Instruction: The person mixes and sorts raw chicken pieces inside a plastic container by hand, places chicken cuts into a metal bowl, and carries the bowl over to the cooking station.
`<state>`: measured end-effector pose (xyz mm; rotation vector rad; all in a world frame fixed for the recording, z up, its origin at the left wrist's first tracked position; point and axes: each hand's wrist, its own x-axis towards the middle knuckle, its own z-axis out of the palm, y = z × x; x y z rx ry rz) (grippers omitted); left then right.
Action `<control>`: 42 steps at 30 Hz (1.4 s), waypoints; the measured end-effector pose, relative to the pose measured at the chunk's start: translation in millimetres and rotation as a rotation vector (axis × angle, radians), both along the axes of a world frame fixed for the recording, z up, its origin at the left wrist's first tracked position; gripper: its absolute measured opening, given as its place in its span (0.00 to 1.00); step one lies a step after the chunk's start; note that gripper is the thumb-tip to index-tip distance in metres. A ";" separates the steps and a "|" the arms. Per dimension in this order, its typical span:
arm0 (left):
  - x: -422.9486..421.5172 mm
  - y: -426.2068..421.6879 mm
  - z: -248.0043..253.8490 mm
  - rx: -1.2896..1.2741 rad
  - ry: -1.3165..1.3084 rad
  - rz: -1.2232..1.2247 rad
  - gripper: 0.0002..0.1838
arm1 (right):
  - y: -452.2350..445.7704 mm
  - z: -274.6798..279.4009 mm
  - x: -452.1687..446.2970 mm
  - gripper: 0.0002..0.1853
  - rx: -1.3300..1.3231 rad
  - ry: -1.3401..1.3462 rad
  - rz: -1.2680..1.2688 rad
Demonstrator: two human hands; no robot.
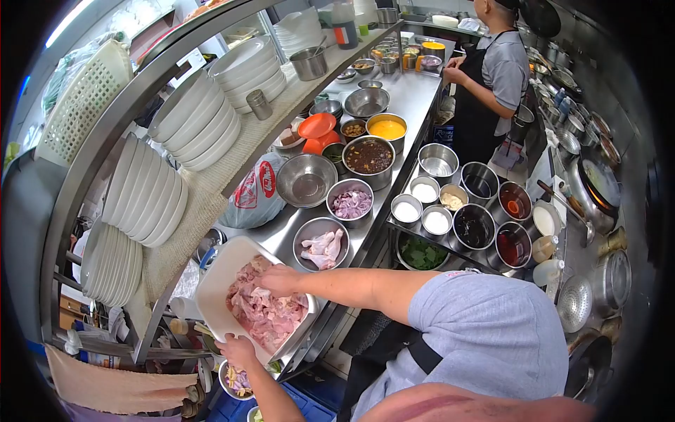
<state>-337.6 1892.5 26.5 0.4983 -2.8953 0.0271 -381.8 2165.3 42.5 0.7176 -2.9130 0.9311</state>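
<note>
A white rectangular tub [211,288] holds a heap of raw pink meat pieces [271,309]. One of my hands, the right hand [281,279], reaches over the tub's far side and touches the meat, its fingertips partly hidden among the pieces. At the tub's near edge, my left hand [238,350] has its fingers bent over the rim. Just beyond the tub, raw chicken legs [322,247] lie in a steel bowl [300,261]. Below the tub is a bowl of chopped onion and yellow pieces [238,380].
Stacked white plates [197,119] fill the shelf at left. Bowls of sliced onion [351,204], dark sauce [369,156] and yellow liquid [387,129] stand along the counter. Several sauce pots [473,226] are on the right. A person in a black apron [478,95] stands beyond.
</note>
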 end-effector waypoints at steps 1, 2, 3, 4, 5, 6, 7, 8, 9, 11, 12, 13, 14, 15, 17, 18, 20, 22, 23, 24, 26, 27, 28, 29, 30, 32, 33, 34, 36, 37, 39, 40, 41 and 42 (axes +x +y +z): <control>0.0 -0.4 -0.4 0.007 0.007 -0.003 0.16 | -0.5 1.1 -0.1 0.26 0.001 0.001 0.001; 0.2 -0.8 -1.0 0.013 0.015 -0.006 0.15 | -1.3 0.4 -1.0 0.27 0.020 -0.004 -0.002; 0.3 -1.2 -2.0 0.013 0.017 -0.006 0.15 | -1.7 -0.2 -2.0 0.27 0.039 -0.008 -0.006; 0.5 -2.2 -3.5 0.014 0.033 -0.014 0.15 | -1.3 -1.5 -1.8 0.27 0.038 -0.006 -0.005; 0.5 -2.7 -4.5 0.015 0.050 -0.022 0.15 | 0.5 0.3 0.8 0.27 0.011 0.001 -0.002; 0.0 -3.1 -5.4 0.013 0.052 -0.021 0.15 | 1.8 2.4 2.6 0.26 -0.016 0.007 0.001; -0.5 -3.7 -6.2 0.011 0.044 -0.021 0.15 | 1.9 4.7 3.6 0.26 -0.019 0.009 0.001; -0.1 -2.9 -4.4 0.008 0.036 -0.020 0.15 | 1.7 3.7 3.4 0.26 -0.026 0.023 -0.004; 0.6 -1.9 -3.0 0.005 0.037 -0.020 0.15 | 1.1 2.6 3.1 0.25 -0.034 0.036 -0.010; 1.9 0.3 -0.2 0.017 0.024 -0.020 0.15 | 1.1 2.3 1.4 0.25 -0.010 0.011 -0.008; 1.3 -0.7 -1.2 0.013 0.023 -0.022 0.15 | 1.2 2.8 1.5 0.24 0.018 -0.015 -0.006; 0.4 -1.9 -3.8 0.007 0.030 -0.023 0.15 | 0.8 3.1 1.9 0.24 0.014 -0.016 -0.009; 0.2 -1.6 -4.2 0.002 0.037 -0.024 0.15 | 0.0 1.2 1.2 0.24 0.010 -0.015 -0.013; 0.2 -1.8 -4.3 -0.001 0.036 -0.027 0.15 | -0.3 -0.7 0.7 0.23 0.006 -0.014 -0.018; 0.2 -1.3 -3.7 -0.004 0.024 -0.021 0.15 | 0.2 -2.2 -0.1 0.23 0.001 -0.022 -0.016; 0.5 -1.1 -3.4 -0.007 0.025 -0.022 0.15 | 0.1 -1.7 -0.4 0.23 -0.003 -0.029 -0.012; 0.4 -1.1 -3.9 -0.018 0.025 -0.026 0.15 | 0.3 -2.1 -0.4 0.23 0.001 -0.030 -0.010; -1.8 -2.8 -7.7 -0.016 0.028 -0.022 0.15 | 0.9 -4.0 -0.3 0.23 0.009 -0.031 -0.002; -0.9 -1.7 -5.6 -0.013 0.030 -0.014 0.15 | 0.0 -8.3 -1.5 0.21 -0.020 0.054 -0.005; -0.4 -1.3 -3.3 -0.009 0.034 -0.004 0.15 | -1.4 -12.3 -3.9 0.18 -0.050 0.138 -0.006; 1.7 2.3 0.0 -0.005 0.012 0.002 0.15 | -2.3 -14.5 -6.3 0.19 -0.065 0.140 0.018; 1.6 2.9 -0.9 0.003 0.012 0.010 0.15 | -0.7 -12.9 -6.0 0.20 -0.085 0.139 0.029; 0.5 1.6 -1.9 -0.002 0.010 0.012 0.15 | 0.4 -11.4 -5.3 0.20 -0.078 0.136 0.037; -0.1 1.3 -1.8 -0.007 0.008 0.015 0.15 | 1.3 -7.1 -3.5 0.21 -0.056 0.120 0.038; -0.2 1.3 -1.8 0.003 0.006 0.024 0.15 | 2.2 -2.7 -1.7 0.21 -0.032 0.103 0.040; 0.5 1.2 -1.2 -0.007 0.013 0.021 0.16 | 0.4 2.3 -1.6 0.23 -0.023 0.067 0.024; -0.5 -0.3 -2.2 0.006 0.006 0.031 0.16 | -0.8 2.3 -2.5 0.25 -0.023 0.033 -0.002; -2.1 -2.4 -3.5 -0.001 0.023 0.013 0.16 | -0.8 1.8 -3.1 0.25 -0.009 0.025 0.007; 2.6 2.7 2.4 0.011 0.041 -0.003 0.16 | -0.6 -0.2 -2.6 0.22 -0.077 0.039 -0.008; 2.7 3.9 3.4 0.025 0.030 0.010 0.16 | -1.0 -1.3 -2.6 0.22 -0.063 0.028 0.004; 1.3 2.3 2.9 0.013 0.042 0.003 0.15 | -1.4 -2.4 -3.5 0.18 -0.086 0.071 -0.005; 2.1 4.6 4.9 0.017 0.056 0.006 0.15 | -1.6 2.1 -2.4 0.15 -0.091 0.038 -0.023; 0.2 2.7 1.9 0.031 0.046 0.022 0.15 | -2.4 0.7 -4.2 0.15 -0.076 0.028 -0.008; -1.8 -1.7 -1.6 0.023 0.063 0.006 0.15 | -4.0 -1.2 -5.9 0.15 -0.071 0.048 -0.016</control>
